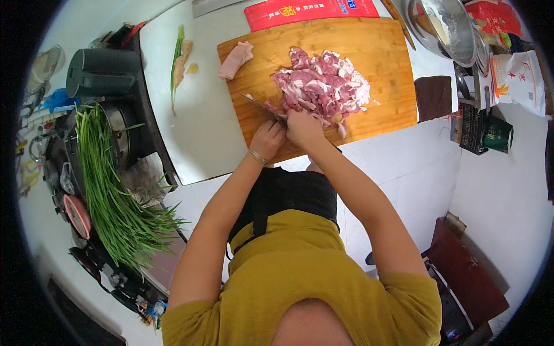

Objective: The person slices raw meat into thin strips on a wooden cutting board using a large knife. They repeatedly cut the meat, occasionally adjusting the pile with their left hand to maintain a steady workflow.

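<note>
A wooden cutting board (381, 52) lies on the white table, with a heap of sliced raw meat (323, 83) at its middle. My right hand (304, 130) is closed round a knife at the heap's near side; the fist hides the handle. The thin knife blade (257, 102) points away to the upper left. Close against its near side, my left hand (268, 139) has its fingers curled down at the board's front left edge. Whatever lies under those fingers is hidden. A pale pink piece of pork skin (235, 59) rests at the board's far left corner.
On the white table (202, 138), left of the board, lie a green onion (175, 72) and ginger root (182, 60). A red packet (309, 12) borders the far side. Metal bowls (441, 29) stand far right. Long green chives (107, 190) drape over the left counter.
</note>
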The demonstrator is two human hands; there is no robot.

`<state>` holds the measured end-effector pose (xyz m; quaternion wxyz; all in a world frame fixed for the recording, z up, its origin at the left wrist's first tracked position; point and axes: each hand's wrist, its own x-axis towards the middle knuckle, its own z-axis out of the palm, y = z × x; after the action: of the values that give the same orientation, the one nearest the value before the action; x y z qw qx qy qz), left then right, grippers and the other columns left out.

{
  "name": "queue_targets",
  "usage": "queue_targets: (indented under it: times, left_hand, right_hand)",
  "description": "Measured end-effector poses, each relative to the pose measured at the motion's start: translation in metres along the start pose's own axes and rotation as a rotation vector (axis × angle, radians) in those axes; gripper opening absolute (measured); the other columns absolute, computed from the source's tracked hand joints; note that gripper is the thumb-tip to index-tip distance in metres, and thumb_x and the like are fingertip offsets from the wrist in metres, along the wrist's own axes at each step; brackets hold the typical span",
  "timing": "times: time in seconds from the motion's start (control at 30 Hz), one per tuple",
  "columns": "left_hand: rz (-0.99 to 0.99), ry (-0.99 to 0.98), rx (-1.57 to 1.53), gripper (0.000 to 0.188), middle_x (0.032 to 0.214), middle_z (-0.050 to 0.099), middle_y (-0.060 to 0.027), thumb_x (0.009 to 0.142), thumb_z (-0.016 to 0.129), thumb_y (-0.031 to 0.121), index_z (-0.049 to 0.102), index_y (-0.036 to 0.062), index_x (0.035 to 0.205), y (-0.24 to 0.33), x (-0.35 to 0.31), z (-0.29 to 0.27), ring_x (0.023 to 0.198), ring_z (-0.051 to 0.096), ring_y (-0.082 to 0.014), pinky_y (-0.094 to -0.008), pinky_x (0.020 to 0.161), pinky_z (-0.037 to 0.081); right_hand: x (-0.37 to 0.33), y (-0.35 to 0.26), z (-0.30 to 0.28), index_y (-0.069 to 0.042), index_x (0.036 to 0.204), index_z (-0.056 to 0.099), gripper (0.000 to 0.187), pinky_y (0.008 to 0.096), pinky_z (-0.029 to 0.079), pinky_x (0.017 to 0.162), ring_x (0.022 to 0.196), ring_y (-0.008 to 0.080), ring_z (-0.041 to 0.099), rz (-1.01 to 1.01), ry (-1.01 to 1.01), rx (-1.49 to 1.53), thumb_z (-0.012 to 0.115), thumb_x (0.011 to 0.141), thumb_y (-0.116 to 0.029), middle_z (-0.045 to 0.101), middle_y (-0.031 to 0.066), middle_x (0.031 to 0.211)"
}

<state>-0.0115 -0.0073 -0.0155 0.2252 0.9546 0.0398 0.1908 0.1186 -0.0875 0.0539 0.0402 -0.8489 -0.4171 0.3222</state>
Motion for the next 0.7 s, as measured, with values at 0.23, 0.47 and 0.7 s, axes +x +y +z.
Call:
queue_targets:
  times: [0.23,0.47,0.7]
  left_hand:
    - [-0.006,0.034,0.051,0.024,0.098,0.059,-0.0121,0.066,0.063,0.009,0.061,0.0024,0.089,0.002,0.005,-0.009,0.090,0.055,-0.0287,-0.0361,0.078,0.049]
    - [-0.031,-0.021,0.046,0.029,0.104,0.058,-0.0126,0.064,0.067,0.010,0.061,0.0035,0.092,0.005,0.001,-0.013,0.096,0.055,-0.0294,-0.0368,0.083,0.047]
    - [0.040,-0.093,0.041,0.030,0.103,0.058,-0.0097,0.066,0.067,0.013,0.059,0.0057,0.094,0.010,0.022,-0.028,0.097,0.054,-0.0282,-0.0402,0.086,0.045]
  right_hand:
    - [-0.065,0.056,0.014,0.000,0.092,0.057,0.020,0.0493,0.051,0.072,0.080,0.0389,0.064,0.137,0.004,0.070,0.057,0.075,-0.010,0.064,0.0226,0.084]
    - [-0.012,0.025,0.010,-0.001,0.099,0.057,0.026,0.0499,0.050,0.075,0.083,0.0406,0.063,0.070,0.089,0.121,0.058,0.077,-0.014,0.064,0.0240,0.090]
    - [-0.008,0.028,-0.021,-0.001,0.095,0.061,0.027,0.0483,0.050,0.075,0.085,0.0405,0.063,0.160,0.112,0.231,0.062,0.077,-0.020,0.063,0.0255,0.088]
